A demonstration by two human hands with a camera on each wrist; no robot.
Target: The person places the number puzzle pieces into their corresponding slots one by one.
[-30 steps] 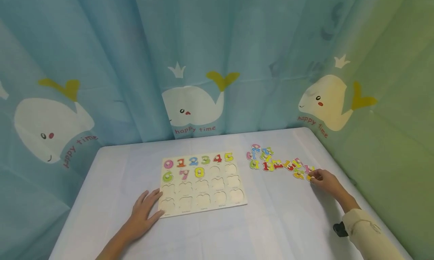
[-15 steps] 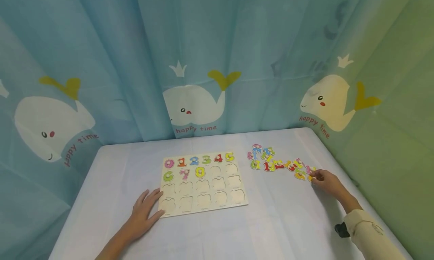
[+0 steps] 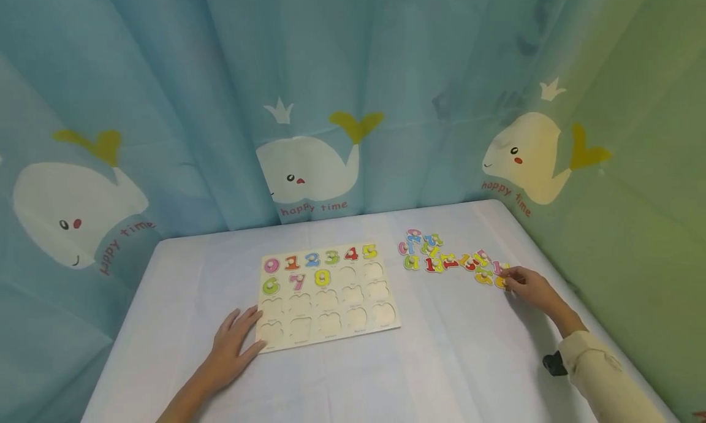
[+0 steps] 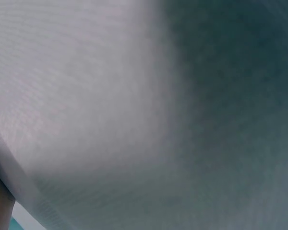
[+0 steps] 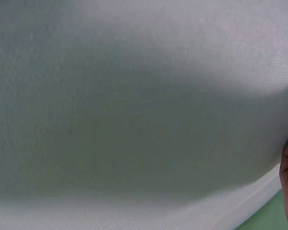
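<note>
A wooden number puzzle board (image 3: 336,309) lies on the table, with pieces 0 to 8 in its upper recesses and bare recesses below. My left hand (image 3: 228,352) rests at the board's left side, fingers spread, fingertips and thumb right at its edge. At the right end of a row of loose number pieces (image 3: 449,262), my right hand (image 3: 529,288) reaches down with fingers slightly bent. Its fingertips overlap a pink number piece (image 3: 496,268) and an orange-yellow number piece (image 3: 501,282), hiding part of both. The left wrist view shows mostly blurred cloth.
A white cloth covers the table (image 3: 441,374). Blue curtain (image 3: 441,73) with printed whales hangs behind it, and green curtain (image 3: 651,257) runs along the right side. A dark device (image 3: 554,364) sits at the right wrist, beside a beige sleeve (image 3: 598,371).
The right hand's fingertips have shifted slightly, from the orange-yellow piece toward the pink one, uncovering more of the former. The left hand stays put at the board. The head view has shifted a little.
</note>
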